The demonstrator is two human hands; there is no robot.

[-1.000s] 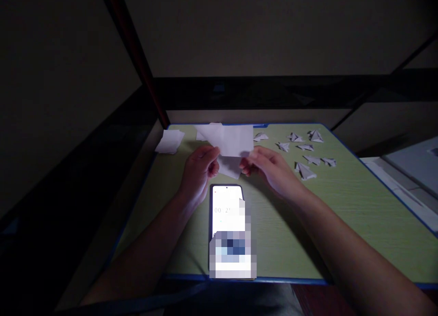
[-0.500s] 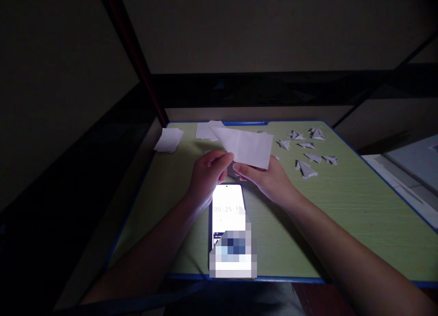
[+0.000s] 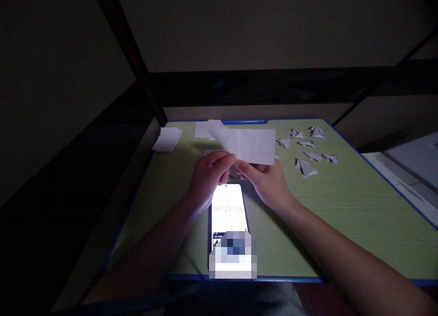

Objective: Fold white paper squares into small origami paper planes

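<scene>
Together, left hand (image 3: 209,176), right hand (image 3: 270,183), folded paper (image 3: 255,146) (pinched low).

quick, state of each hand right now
Left hand: closed, pinching the folded white paper sheet near its lower edge.
Right hand: closed, holding the same sheet.

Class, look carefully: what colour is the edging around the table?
The edging is blue, seen best in the head view.
</scene>
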